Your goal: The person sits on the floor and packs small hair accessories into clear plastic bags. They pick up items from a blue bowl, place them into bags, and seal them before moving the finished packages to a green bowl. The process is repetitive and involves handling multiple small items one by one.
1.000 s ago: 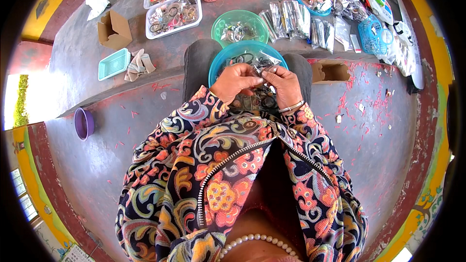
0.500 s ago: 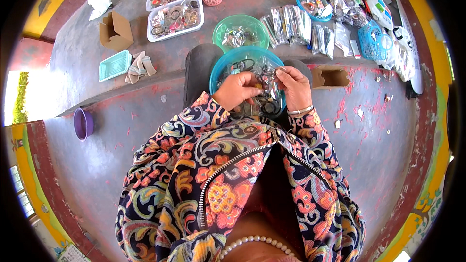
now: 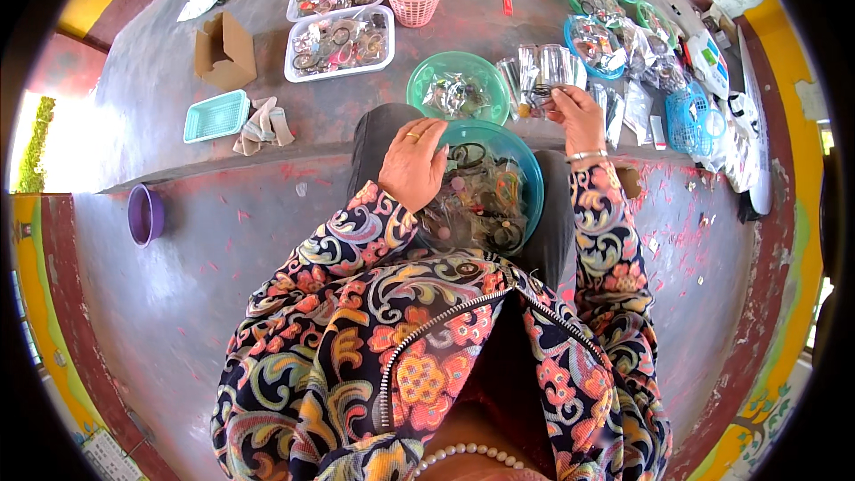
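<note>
A blue basin (image 3: 532, 200) sits on my lap, filled with clear packets of hair bands and small trinkets (image 3: 485, 200). My left hand (image 3: 412, 165) is at its left rim, fingers stretched out and nothing seen in them. Raised beyond the basin's right side, my right hand (image 3: 577, 118) pinches a clear packet (image 3: 538, 100) with dark bands in it. Behind that packet lie stacks of clear flat sleeves (image 3: 550, 62), partly covered by it. A green basin (image 3: 459, 61) with a few packets in it stands just beyond the blue one.
On the raised ledge are white trays of bands (image 3: 340, 76), a pink basket (image 3: 415, 9), a cardboard box (image 3: 224, 52) and a mint tray (image 3: 216, 118). Several packet-filled baskets (image 3: 596, 44) and a blue crate (image 3: 690, 120) stand right. A purple pot (image 3: 146, 216) is lower left.
Both hands have come apart from over the blue basin. My right hand has moved up and right with a packet; the left has drawn back to the rim. The view has shifted slightly.
</note>
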The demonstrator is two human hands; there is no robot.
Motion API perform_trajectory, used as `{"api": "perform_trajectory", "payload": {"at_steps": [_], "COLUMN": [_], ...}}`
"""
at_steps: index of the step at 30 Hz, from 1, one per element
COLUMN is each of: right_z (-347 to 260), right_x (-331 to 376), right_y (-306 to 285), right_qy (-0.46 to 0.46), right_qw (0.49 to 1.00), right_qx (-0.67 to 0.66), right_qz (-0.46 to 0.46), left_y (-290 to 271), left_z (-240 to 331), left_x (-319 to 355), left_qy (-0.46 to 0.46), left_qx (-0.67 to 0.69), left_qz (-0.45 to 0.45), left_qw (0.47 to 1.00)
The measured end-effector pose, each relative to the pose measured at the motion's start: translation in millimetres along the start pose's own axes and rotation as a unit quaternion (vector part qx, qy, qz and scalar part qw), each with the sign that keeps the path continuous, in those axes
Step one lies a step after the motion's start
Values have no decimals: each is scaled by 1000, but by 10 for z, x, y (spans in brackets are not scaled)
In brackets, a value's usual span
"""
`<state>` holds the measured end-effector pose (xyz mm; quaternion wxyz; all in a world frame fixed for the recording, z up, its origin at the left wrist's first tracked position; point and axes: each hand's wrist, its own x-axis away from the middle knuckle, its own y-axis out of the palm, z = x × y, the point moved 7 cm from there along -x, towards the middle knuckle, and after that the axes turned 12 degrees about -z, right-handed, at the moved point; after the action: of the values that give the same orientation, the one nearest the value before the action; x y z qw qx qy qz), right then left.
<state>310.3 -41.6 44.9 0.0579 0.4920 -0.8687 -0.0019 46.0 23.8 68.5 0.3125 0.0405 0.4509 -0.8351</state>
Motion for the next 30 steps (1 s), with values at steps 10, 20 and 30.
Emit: {"api": "perform_trajectory", "payload": {"at_steps": [10,20,30], "right_z": [838,1910,747], "right_x": [-763,-917,-650], "right_y": [170,117,412], "right_qy": [194,374,211], "right_qw": [962,921,953], "right_qx": [151,87,137], "right_qz": [-121,-60,-167], "left_y": [118,2,17], "left_z": [56,-3,-63], "left_x": [88,22,41], "left_qy": [6,-7,-3], "left_qx": [58,90,95], "left_qz": [-12,-43,-43], "left_qw": [998,995,995]}}
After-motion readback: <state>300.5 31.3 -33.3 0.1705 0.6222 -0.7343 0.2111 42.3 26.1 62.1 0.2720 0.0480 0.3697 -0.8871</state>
